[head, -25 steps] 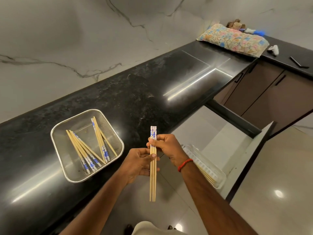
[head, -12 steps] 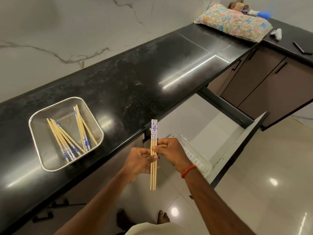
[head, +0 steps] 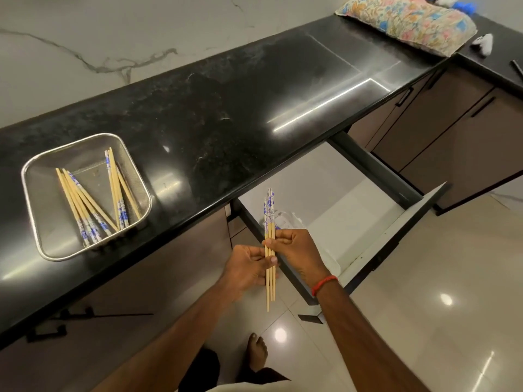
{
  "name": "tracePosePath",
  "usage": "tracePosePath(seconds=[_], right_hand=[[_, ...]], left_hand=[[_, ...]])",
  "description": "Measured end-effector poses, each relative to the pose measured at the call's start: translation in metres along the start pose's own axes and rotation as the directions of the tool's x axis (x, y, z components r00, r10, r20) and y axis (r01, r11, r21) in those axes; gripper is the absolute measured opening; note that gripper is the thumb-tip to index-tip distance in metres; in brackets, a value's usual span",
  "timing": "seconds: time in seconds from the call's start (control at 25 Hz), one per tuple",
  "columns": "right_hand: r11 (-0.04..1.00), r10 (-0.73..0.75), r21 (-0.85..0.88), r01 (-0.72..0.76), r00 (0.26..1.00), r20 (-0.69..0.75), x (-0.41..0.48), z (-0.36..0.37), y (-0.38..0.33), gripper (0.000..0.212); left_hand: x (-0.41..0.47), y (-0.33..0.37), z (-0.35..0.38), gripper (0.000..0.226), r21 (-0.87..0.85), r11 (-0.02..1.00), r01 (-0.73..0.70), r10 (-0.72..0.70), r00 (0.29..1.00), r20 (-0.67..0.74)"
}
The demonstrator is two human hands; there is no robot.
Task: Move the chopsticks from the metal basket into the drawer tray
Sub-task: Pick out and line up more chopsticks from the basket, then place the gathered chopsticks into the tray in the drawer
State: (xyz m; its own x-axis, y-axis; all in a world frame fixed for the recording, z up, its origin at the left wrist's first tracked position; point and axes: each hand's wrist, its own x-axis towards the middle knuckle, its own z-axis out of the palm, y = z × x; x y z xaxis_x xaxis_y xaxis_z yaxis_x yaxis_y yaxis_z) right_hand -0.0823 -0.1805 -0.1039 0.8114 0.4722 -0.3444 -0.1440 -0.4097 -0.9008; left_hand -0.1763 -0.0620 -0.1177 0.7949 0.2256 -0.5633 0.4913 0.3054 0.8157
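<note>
A small bundle of bamboo chopsticks (head: 270,213) with blue-and-white tops stands upright in front of me, above the drawer's near left corner. My left hand (head: 246,268) grips the shafts from the left and my right hand (head: 297,250) pinches them just higher up. The metal basket (head: 51,241) sits on the black counter at the left with several more chopsticks (head: 93,202) lying in it. The white drawer tray (head: 285,219) lies in the open drawer (head: 396,230), mostly hidden behind my right hand.
The drawer sticks out from under the black counter (head: 226,114), its front panel reaching over the tiled floor. A floral cushion (head: 410,21) and small white items lie on the far right of the counter. Closed brown cabinets (head: 467,137) stand to the right. My foot (head: 256,352) is on the floor below.
My view has dropped and shifted right, so the basket now appears further left and more of the drawer shows. Both hands still hold the bundle upright, with one chopstick now slightly lower.
</note>
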Motion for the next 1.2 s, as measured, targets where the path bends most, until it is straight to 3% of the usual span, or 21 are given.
tracePosePath(seconds=[0.32,0.44,0.48,0.56,0.68,0.84,0.96,1.2], right_hand=[[0.999,0.019,0.026,-0.019,1.000,-0.007,0.005,-0.029,0.008,0.010],[0.992,0.097,0.092,-0.092,0.994,-0.052,0.022,-0.045,0.014,0.013],[0.993,0.113,0.053,-0.109,0.990,-0.080,0.030,-0.050,0.019,0.010],[0.970,0.077,-0.218,-0.106,0.987,-0.140,0.048,-0.059,0.034,0.013],[0.744,0.008,-0.661,-0.098,0.990,-0.138,0.066,-0.061,0.059,0.016],[0.464,0.037,-0.875,-0.136,0.990,-0.134,0.083,-0.048,0.090,0.018],[0.379,0.024,-0.916,-0.131,0.991,-0.132,0.094,-0.037,0.106,0.013],[0.317,0.017,-0.939,-0.135,0.990,-0.137,0.110,-0.029,0.123,0.015]], left_hand=[[0.017,-0.004,0.027,0.017,-0.027,1.000,0.016,-0.016,1.000,0.019],[0.026,-0.003,0.028,0.026,0.015,0.998,0.058,-0.058,0.998,0.008],[0.029,-0.005,0.026,0.029,0.052,0.996,0.069,-0.068,0.998,-0.013],[0.035,-0.010,0.018,0.032,0.101,0.992,0.080,-0.076,0.996,-0.036],[0.044,-0.017,0.002,0.031,0.098,0.990,0.099,-0.095,0.995,-0.041],[0.052,-0.025,-0.015,0.024,0.078,0.990,0.120,-0.113,0.990,-0.087],[0.056,-0.033,-0.025,0.018,0.077,0.989,0.130,-0.122,0.988,-0.099],[0.068,-0.043,-0.036,0.016,0.095,0.984,0.151,-0.142,0.985,-0.093]])
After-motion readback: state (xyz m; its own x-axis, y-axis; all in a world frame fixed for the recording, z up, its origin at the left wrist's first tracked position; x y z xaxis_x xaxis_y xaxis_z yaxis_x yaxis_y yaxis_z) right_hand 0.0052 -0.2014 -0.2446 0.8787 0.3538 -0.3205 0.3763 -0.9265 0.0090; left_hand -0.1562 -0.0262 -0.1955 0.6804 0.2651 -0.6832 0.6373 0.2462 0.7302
